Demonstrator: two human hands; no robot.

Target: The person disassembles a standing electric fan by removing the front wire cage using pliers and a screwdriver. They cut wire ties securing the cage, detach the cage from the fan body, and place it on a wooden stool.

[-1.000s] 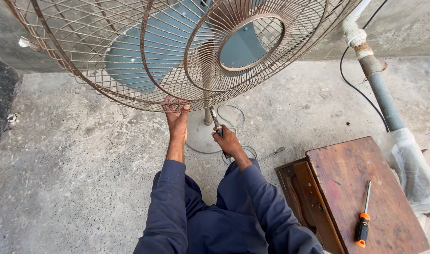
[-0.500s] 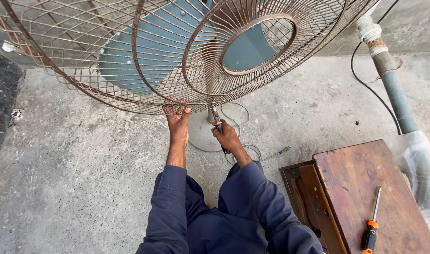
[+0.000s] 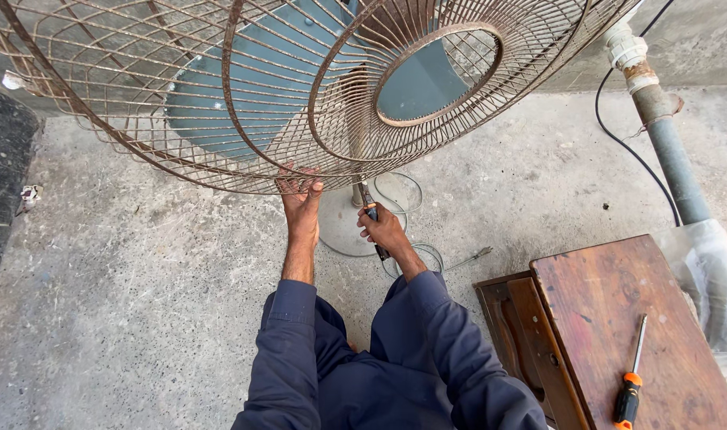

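A large rusty wire fan guard (image 3: 244, 103) fills the upper view, with pale blue blades (image 3: 244, 95) behind it. My left hand (image 3: 300, 195) grips the guard's lower rim from below. My right hand (image 3: 385, 231) is shut on a dark-handled tool (image 3: 371, 213), whose tip points up at the rim beside the fan's pole. The fan's round base (image 3: 343, 227) stands on the concrete under both hands. Both arms wear dark blue sleeves.
A brown wooden stool (image 3: 610, 318) stands at the lower right with an orange-handled screwdriver (image 3: 630, 378) lying on it. A grey pipe (image 3: 670, 151) and a black cable (image 3: 618, 135) run along the right wall. A white cord (image 3: 427, 255) coils near the base.
The view has shifted slightly, so the stool and the pipe sit further right. Both hands stay at the guard's lower rim, the right one still on the tool.
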